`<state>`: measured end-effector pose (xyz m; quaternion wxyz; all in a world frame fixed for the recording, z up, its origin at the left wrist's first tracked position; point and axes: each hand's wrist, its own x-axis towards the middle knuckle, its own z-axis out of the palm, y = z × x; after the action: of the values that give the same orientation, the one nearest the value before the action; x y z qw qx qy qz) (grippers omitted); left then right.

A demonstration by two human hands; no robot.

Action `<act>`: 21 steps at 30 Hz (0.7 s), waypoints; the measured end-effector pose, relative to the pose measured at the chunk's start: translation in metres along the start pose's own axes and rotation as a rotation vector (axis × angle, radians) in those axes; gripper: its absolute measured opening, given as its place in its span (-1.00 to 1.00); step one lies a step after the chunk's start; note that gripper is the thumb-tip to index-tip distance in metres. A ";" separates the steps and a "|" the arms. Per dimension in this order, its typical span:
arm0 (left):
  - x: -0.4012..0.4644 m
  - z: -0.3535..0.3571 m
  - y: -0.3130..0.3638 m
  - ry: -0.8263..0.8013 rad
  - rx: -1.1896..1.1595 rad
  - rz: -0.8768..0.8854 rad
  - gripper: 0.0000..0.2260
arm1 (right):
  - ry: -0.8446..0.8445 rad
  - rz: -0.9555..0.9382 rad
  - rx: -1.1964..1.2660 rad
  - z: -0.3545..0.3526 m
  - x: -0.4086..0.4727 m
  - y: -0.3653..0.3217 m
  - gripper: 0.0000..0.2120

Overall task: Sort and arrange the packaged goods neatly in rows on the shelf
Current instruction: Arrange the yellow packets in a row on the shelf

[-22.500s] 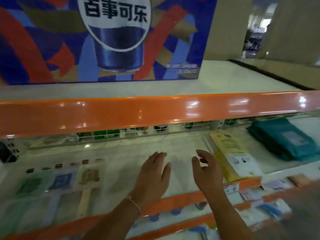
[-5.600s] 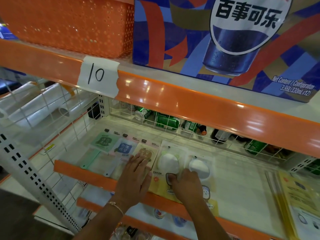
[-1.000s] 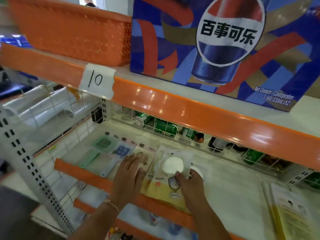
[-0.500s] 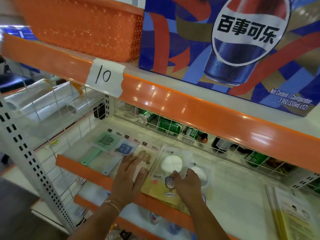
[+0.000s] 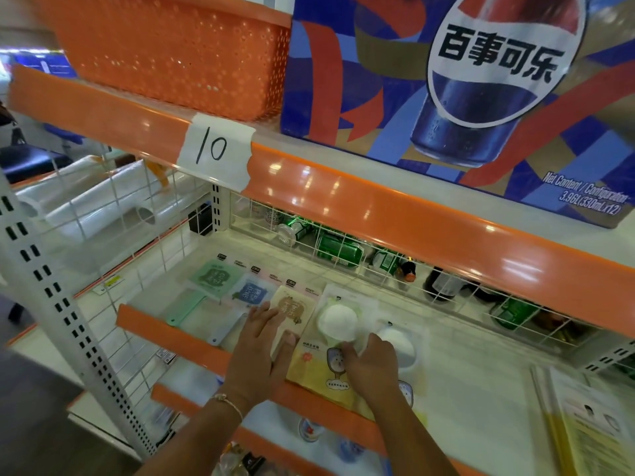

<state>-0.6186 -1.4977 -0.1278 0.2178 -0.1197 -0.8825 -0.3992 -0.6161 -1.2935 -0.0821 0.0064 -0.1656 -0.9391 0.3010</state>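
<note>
Middle shelf [image 5: 481, 389], white deck behind an orange front lip; a row of flat packs runs along its front, left to right: green pack [image 5: 216, 278], blue pack [image 5: 253, 294], tan pack [image 5: 292, 309], then two puff packs with round white pads under clear blisters.

Left hand [image 5: 261, 352] lies flat, palm down, fingers [image 5: 266, 316] straight and a little spread; it presses on the lower part of the tan pack and pins it to the shelf; nothing is gripped.

Right hand [image 5: 372, 365] has its fingers curled onto the near puff pack [image 5: 335, 338]; they appear to pinch the edge of the clear blister just below the white pad, though the exact contact is partly hidden by the knuckles. The second puff pack [image 5: 400, 345] lies just to the right and partly beneath that hand.

Key relation: the near puff pack lies directly under and ahead of the right hand, long axis running front to back, slightly skewed, its yellow card end overhanging the orange lip; its left edge touches or overlaps the tan pack, cannot tell which. Right hand is clearly nearer, left only steadies the neighbour.

Judgement: step in hand is squaring this pack against the tan one; likely needs a small push back and a twist.

Yellow booklets [image 5: 591, 427] far right; paper label "10" [image 5: 216, 149] above.
</note>
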 end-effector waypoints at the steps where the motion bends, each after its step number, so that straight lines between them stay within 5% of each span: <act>1: 0.000 0.000 0.000 0.001 0.004 0.004 -0.58 | 0.003 0.009 -0.005 0.000 -0.001 0.000 -0.63; 6: 0.001 -0.001 0.003 0.019 0.031 0.037 -0.58 | 0.031 -0.015 0.032 0.002 -0.005 0.003 -0.67; 10: -0.001 -0.001 0.002 0.015 0.058 0.060 -0.57 | 0.042 -0.030 0.031 0.006 -0.010 0.006 -0.49; 15: -0.001 -0.003 0.005 0.009 0.066 0.063 -0.58 | 0.088 -0.114 -0.214 0.007 -0.021 0.003 -0.35; 21: -0.001 -0.006 0.006 -0.027 0.072 0.037 -0.57 | 0.109 -0.146 -0.216 0.008 -0.023 0.006 -0.44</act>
<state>-0.6142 -1.4983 -0.1209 0.2176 -0.1334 -0.8968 -0.3613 -0.5938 -1.3003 -0.0900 0.0612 -0.1128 -0.9739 0.1874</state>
